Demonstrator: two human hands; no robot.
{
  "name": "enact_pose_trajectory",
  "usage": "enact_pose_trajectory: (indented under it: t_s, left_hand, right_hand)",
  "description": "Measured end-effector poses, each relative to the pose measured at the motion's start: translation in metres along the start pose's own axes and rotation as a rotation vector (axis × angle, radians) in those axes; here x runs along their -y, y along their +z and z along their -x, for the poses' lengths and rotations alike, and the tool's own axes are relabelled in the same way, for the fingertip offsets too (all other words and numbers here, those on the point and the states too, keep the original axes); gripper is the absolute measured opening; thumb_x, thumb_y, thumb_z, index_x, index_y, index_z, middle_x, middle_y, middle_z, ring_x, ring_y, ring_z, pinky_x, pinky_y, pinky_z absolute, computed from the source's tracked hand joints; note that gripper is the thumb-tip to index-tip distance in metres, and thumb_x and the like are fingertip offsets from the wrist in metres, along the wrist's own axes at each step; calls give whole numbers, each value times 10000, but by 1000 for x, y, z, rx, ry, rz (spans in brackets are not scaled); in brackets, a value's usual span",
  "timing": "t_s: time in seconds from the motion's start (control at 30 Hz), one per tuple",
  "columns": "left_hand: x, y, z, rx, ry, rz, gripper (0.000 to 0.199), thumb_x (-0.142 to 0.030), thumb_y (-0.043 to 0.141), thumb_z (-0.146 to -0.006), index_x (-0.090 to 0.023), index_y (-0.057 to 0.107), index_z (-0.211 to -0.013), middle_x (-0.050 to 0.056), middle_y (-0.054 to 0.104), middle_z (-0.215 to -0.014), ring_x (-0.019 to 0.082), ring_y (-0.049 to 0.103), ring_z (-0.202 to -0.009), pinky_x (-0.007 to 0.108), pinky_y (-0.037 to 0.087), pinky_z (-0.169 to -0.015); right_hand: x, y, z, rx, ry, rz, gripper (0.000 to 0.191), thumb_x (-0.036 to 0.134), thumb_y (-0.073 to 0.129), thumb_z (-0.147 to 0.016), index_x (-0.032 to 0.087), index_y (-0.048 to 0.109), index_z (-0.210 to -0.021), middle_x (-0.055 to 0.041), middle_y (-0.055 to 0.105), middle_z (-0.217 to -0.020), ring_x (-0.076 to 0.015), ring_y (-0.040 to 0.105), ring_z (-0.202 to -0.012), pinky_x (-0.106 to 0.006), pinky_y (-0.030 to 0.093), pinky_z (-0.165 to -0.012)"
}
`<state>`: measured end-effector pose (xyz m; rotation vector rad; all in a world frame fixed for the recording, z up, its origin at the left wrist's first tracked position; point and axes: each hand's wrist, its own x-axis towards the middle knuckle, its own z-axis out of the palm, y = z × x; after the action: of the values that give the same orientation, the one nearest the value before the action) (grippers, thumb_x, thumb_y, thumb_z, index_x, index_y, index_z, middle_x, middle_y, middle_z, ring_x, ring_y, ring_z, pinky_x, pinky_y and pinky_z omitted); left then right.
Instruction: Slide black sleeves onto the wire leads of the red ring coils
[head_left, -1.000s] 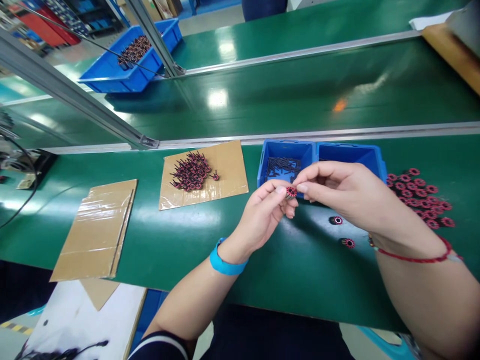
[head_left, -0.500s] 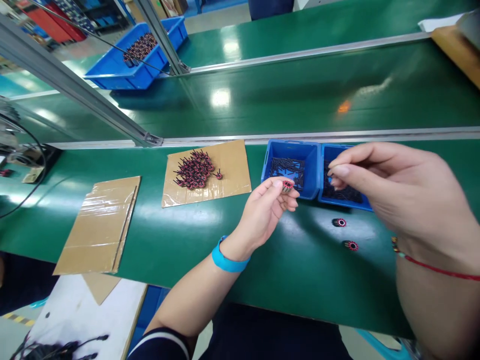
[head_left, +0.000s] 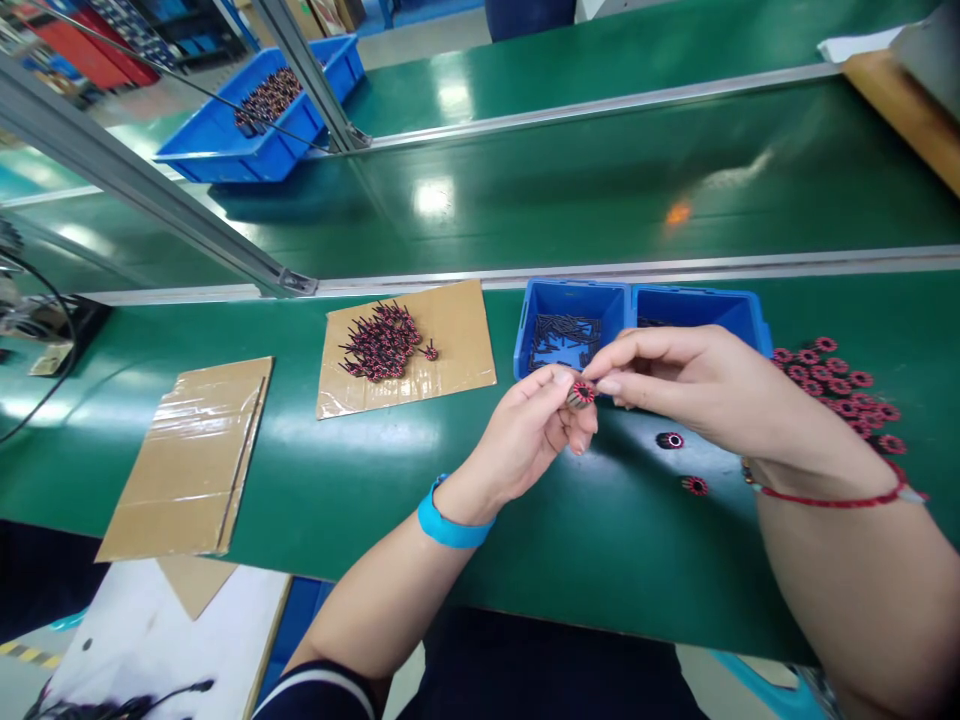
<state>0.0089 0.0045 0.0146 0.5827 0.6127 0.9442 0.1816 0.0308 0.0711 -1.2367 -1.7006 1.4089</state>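
Between the thumb and fingers of my left hand (head_left: pixel 529 425) is a small red-and-black ring part (head_left: pixel 582 394). My right hand (head_left: pixel 675 385) is pinched at the right edge of this part; whatever its fingertips grip is too small to make out. Just behind my hands stand a left blue bin (head_left: pixel 566 335) with thin black pieces in it and a right blue bin (head_left: pixel 720 312), partly hidden by my right hand. Two similar ring parts, one (head_left: pixel 670 440) nearer the bins and another (head_left: pixel 695 486) nearer me, lie on the green table (head_left: pixel 600 560).
Several ring parts (head_left: pixel 844 385) lie right of the bins. A cardboard sheet (head_left: pixel 461 340) bears a pile of parts with black pins (head_left: pixel 382 342). More cardboard (head_left: pixel 187 455) lies at the left. A metal frame post (head_left: pixel 150 170) slants across the left; a large blue crate (head_left: pixel 225 150) stands beyond.
My right hand has moved left and down to the ring part in my left hand, uncovering more of the right bin and the ring parts beside it. The view has shifted slightly.
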Motion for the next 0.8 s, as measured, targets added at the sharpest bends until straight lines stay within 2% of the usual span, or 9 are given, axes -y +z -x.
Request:
enact_pose_trajectory:
  t_s: [0.3, 0.4, 0.57, 0.67, 0.8]
  left_hand:
    - [-1, -1, 0, 7, -26, -6, 280, -410, 646, -901, -160, 561, -809, -13, 613, -600, 69, 513, -467, 206, 385, -495]
    - [-2, 0, 1, -1, -12, 1, 260, -399, 634, -908, -157, 581, -832, -15, 600, -598, 68, 504, -467, 208, 383, -499]
    - [-3, 1, 1, -10, -1, 46, 230, -369, 635, -909, -148, 614, -847, -9, 604, -608, 68, 520, -478, 199, 389, -500]
    - [-2, 0, 0, -29, 9, 75, 207, -346, 669, -889, -142, 649, -861, 4, 639, -644, 72, 558, -520, 195, 418, -529]
    - [0, 0, -2, -70, 48, 78, 218, -327, 711, -857, -139, 713, -968, 10, 660, -711, 71, 589, -600, 191, 450, -593]
  right_hand:
    - [-3, 2, 0, 12, -41, 74, 157, 373, 698, -849, 230, 750, -809, -24, 733, -833, -173, 650, -761, -279, 499, -671]
    - [-3, 1, 0, -64, -54, 64, 147, 362, 709, -844, 230, 739, -788, -16, 715, -791, -167, 637, -741, -281, 498, -667]
    - [-5, -6, 0, -287, -48, -67, 115, 334, 725, -847, 236, 719, -786, -9, 688, -743, -153, 633, -695, -287, 519, -660]
    - [-3, -7, 3, -322, -63, -97, 109, 325, 724, -853, 231, 725, -797, -6, 708, -769, -149, 660, -717, -286, 537, -684]
    - [0, -3, 7, -355, -97, 32, 94, 311, 717, -851, 228, 748, -819, -14, 737, -795, -176, 681, -736, -305, 534, -659]
